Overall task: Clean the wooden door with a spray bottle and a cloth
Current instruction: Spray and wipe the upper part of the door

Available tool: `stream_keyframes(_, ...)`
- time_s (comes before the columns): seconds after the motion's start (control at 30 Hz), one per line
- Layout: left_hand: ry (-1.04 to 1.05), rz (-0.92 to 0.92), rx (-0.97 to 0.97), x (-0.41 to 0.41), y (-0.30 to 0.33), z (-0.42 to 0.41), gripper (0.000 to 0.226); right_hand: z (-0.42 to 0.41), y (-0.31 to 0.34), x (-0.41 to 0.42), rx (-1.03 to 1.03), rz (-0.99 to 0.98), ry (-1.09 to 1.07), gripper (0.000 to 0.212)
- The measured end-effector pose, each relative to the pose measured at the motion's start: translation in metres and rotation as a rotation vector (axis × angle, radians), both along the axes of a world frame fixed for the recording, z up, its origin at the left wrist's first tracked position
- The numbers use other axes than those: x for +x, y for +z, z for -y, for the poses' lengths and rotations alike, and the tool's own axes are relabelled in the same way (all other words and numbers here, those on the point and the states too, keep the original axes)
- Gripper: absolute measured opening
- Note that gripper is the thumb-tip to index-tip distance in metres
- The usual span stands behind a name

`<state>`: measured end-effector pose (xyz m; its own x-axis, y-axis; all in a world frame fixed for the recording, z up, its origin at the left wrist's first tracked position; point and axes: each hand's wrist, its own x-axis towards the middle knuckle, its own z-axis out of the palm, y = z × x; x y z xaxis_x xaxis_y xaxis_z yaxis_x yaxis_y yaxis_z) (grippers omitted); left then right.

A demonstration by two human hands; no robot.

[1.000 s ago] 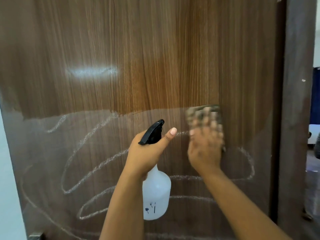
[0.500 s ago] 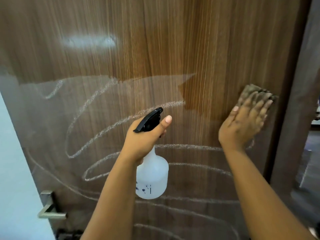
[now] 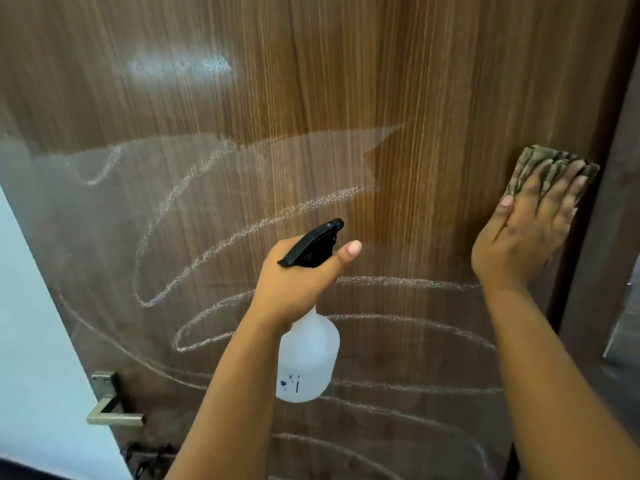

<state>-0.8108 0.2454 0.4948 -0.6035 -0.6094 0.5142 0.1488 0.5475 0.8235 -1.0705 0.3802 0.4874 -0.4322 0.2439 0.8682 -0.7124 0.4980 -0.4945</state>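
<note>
The wooden door (image 3: 311,81) fills the view, brown with vertical grain, its lower half covered in white looping chalk-like marks and a dull film. My left hand (image 3: 304,278) grips the neck of a white spray bottle (image 3: 308,362) with a black trigger head (image 3: 311,244), held in front of the door's middle. My right hand (image 3: 526,230) presses a folded brownish cloth (image 3: 533,164) flat against the door near its right edge, fingers straight over it. A cleaner, darker streak runs left of the cloth.
A metal door handle (image 3: 110,407) sticks out at the lower left, with a lock below it. A pale wall (image 3: 31,341) lies left of the door. The dark door frame (image 3: 609,202) stands at the right, with a room beyond it.
My right hand slid the cloth from the door's middle rightward to its right edge, leaving a wiped strip. The view dropped slightly, bringing the handle into sight. The bottle hand stayed put.
</note>
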Motion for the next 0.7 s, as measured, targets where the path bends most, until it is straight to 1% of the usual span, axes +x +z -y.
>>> stream_keyframes(0.13,0.018,0.020,-0.021,0.010,0.001,0.004,0.068,0.016,0.008,0.018,-0.152,0.041,0.000,0.050)
stream_keyframes(0.17,0.024,0.002,-0.009,0.012,0.004,0.005,0.065,0.025,0.011,0.028,-0.158,0.025,0.017,0.050)
stream_keyframes(0.2,0.033,-0.040,0.015,0.014,0.008,0.008,0.059,0.037,0.010,0.041,-0.101,-0.023,0.040,0.052)
stream_keyframes(0.23,0.041,-0.084,0.043,0.015,0.011,0.011,0.054,0.052,0.005,0.056,0.024,-0.100,0.067,0.056)
stream_keyframes(0.3,0.046,-0.127,0.057,0.016,0.018,0.013,0.047,0.080,-0.016,0.089,0.349,-0.283,0.149,0.062)
stream_keyframes(0.37,0.017,-0.152,0.039,0.015,0.023,0.013,0.030,0.098,-0.036,0.111,0.578,-0.435,0.232,0.063)
stream_keyframes(0.43,-0.010,-0.151,0.015,0.011,0.025,0.010,0.017,0.101,-0.040,0.112,0.714,-0.561,0.260,0.060)
stream_keyframes(0.5,-0.001,-0.149,0.027,0.005,0.024,0.010,0.019,0.086,-0.031,0.089,0.779,-0.638,0.233,0.056)
stream_keyframes(0.53,0.016,-0.142,0.038,0.003,0.023,0.011,0.025,0.073,-0.027,0.072,0.742,-0.624,0.209,0.052)
stream_keyframes(0.57,0.038,-0.130,0.046,0.002,0.022,0.012,0.033,0.057,-0.025,0.051,0.661,-0.558,0.179,0.046)
stream_keyframes(0.6,0.055,-0.119,0.050,0.001,0.020,0.012,0.040,0.036,-0.027,0.029,0.544,-0.452,0.135,0.042)
stream_keyframes(0.67,0.066,-0.108,0.059,0.002,0.014,0.012,0.045,-0.008,-0.036,-0.009,0.318,-0.242,0.047,0.048)
stream_keyframes(0.7,0.065,-0.102,0.070,0.003,0.010,0.011,0.045,-0.025,-0.041,-0.020,0.241,-0.166,0.030,0.049)
